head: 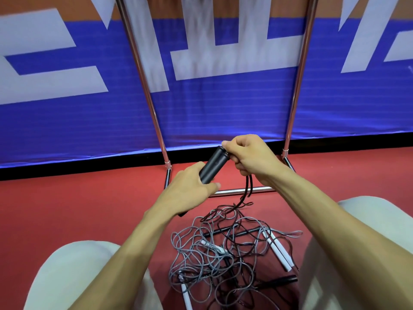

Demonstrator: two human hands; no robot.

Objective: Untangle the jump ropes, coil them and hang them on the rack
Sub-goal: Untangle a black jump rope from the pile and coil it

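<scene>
— Hands?
— Left hand (pixel 190 186) grips the black handle (pixel 213 165) low down; right hand (pixel 248 153) has fingers (pixel 241 167) curled round its black cord (pixel 247 193).
— The ropes (pixel 212 253)?
— Tangled on the red floor (pixel 89 198), before the chrome rack (pixel 154 108).

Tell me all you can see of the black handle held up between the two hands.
The black handle is a smooth, matte cylinder, plastic by its look. It is tilted, its top end up and to the right. The left hand grips its lower end; the right hand holds the black cord at its top, and that cord drops into the tangle on the red floor.
</scene>
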